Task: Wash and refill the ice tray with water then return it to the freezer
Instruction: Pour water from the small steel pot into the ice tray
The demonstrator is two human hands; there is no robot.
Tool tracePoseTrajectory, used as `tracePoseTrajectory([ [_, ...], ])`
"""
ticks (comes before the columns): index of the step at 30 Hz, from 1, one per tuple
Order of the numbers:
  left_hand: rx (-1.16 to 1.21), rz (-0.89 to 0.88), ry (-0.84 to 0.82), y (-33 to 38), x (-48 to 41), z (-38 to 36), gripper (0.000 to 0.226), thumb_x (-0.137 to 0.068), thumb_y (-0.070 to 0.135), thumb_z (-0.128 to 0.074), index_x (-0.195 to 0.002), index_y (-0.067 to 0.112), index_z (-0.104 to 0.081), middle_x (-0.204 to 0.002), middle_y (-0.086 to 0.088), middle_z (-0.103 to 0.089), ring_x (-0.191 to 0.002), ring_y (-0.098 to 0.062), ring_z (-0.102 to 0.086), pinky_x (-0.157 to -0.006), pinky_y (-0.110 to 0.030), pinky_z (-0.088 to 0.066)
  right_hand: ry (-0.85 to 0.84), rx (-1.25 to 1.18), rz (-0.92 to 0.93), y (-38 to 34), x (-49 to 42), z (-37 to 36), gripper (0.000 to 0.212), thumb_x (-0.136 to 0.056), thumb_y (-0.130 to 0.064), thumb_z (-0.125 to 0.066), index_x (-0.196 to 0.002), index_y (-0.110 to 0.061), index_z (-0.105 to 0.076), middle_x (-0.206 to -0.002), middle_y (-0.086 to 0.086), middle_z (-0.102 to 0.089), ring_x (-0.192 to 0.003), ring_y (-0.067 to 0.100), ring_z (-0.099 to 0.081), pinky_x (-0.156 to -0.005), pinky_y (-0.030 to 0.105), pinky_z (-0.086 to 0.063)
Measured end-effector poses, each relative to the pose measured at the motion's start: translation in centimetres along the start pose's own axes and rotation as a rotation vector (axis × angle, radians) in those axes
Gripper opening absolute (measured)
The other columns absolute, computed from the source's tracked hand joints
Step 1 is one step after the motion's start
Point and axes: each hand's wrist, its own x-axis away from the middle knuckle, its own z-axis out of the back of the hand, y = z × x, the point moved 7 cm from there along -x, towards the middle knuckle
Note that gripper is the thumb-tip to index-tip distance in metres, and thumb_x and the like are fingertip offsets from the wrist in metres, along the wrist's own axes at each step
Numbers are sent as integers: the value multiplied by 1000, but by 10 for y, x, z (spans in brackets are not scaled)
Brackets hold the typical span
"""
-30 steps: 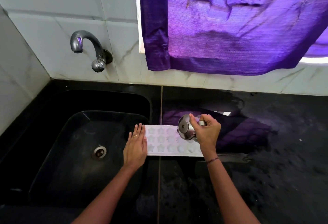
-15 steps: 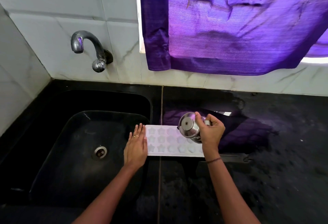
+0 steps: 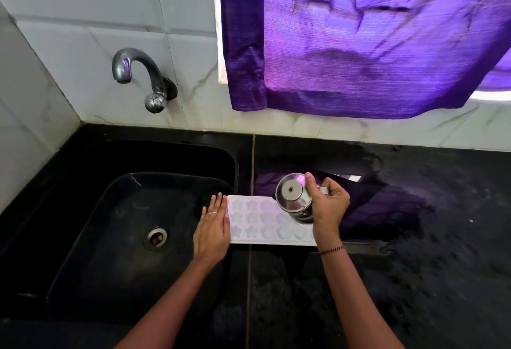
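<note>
A white ice tray [image 3: 257, 221] with star and heart moulds lies flat on the black counter just right of the sink. My left hand [image 3: 213, 228] rests flat, fingers together, against the tray's left end. Over the tray's right part, my right hand [image 3: 329, 204] grips a small steel cup [image 3: 294, 198] tipped on its side, its round bottom facing me. The cup and hand hide the tray's right end. I cannot make out any water stream.
A black sink [image 3: 132, 224] with a metal drain [image 3: 156, 236] lies to the left. A curved steel tap [image 3: 138, 72] juts from the tiled wall above it. A purple curtain [image 3: 373, 39] hangs at the back. The black counter [image 3: 428, 252] spreads right, wet in patches.
The cup in my right hand has shifted slightly right and tipped further, its bottom turning more toward me. My left hand and the tray have stayed put.
</note>
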Motion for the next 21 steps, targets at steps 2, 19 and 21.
tracePoseTrajectory([
  [2,1,1,3,0,0,1,73,-86,44,4,-148,12,-19,-156,1,-17,-142,-4,-2,-118,-26,-2,-16,19,28,-4,2,-4,54,-77,-7,-75,-47,-17,-31,-44,-13,-29,-42,3,-26,-44,13,-28],
  [19,-18,-8,7,-1,0,0,72,-87,43,3,-148,12,-19,-156,0,-18,-141,-4,-2,-119,-27,-4,-192,294,332,-24,18,-37,56,-74,-15,-77,-50,-25,-27,-47,-12,-28,-48,12,-27,-52,36,-34],
  [21,-21,-7,6,-1,0,0,72,-87,43,4,-148,12,-19,-156,0,-17,-141,-4,-1,-119,-27,-4,-198,314,351,-25,19,-38,56,-74,-15,-77,-52,-27,-26,-47,-14,-27,-47,11,-27,-53,38,-35],
])
